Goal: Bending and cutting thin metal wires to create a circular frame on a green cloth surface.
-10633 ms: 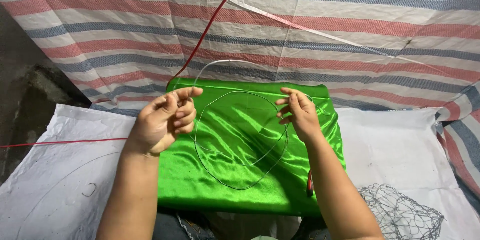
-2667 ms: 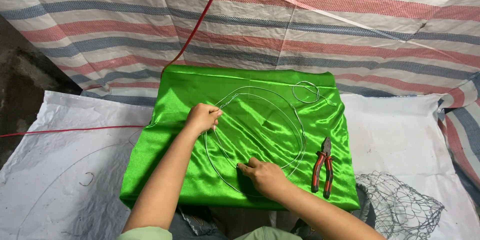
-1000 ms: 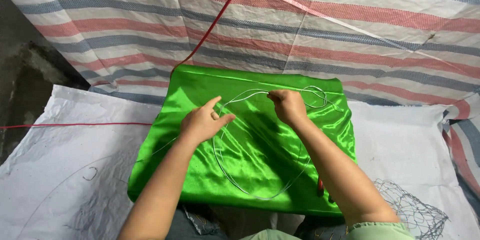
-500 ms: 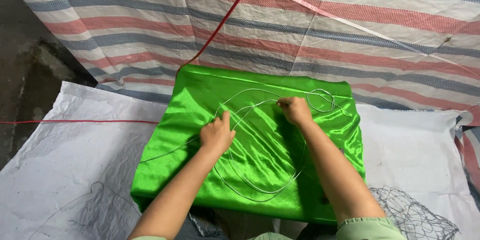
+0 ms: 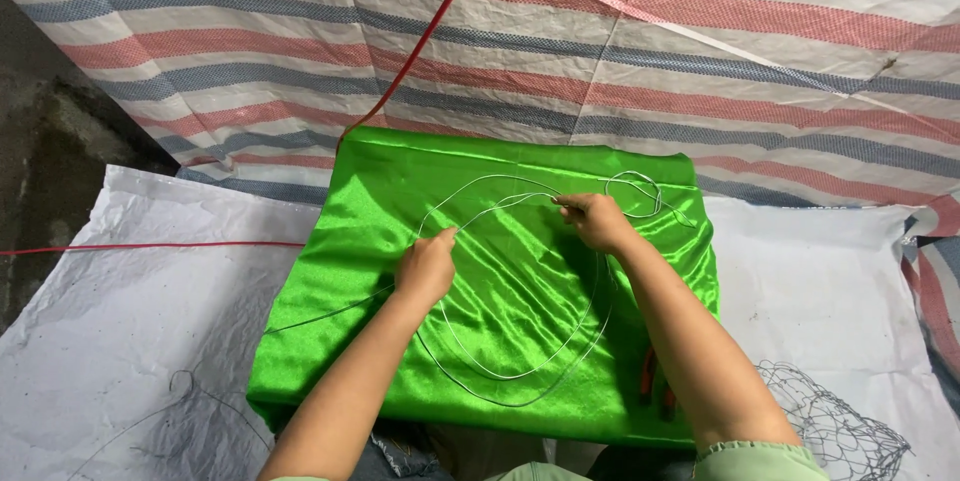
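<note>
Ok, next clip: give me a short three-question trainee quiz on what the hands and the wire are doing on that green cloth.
1. True or false: the left hand and the right hand both pinch the thin grey wire loop.
2. What lies under the loop? A) shiny green satin cloth B) bare concrete C) a wooden board
3. Which item shows beside the right forearm at the cloth's edge?

Key: 1 true. 2 A. 3 the red-handled pliers, partly hidden by the forearm.

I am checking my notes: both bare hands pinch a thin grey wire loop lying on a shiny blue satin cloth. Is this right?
Not quite. The shiny satin cloth is green, not blue, as the head view shows. The left hand and right hand do pinch the thin grey wire loop lying on it.
</note>
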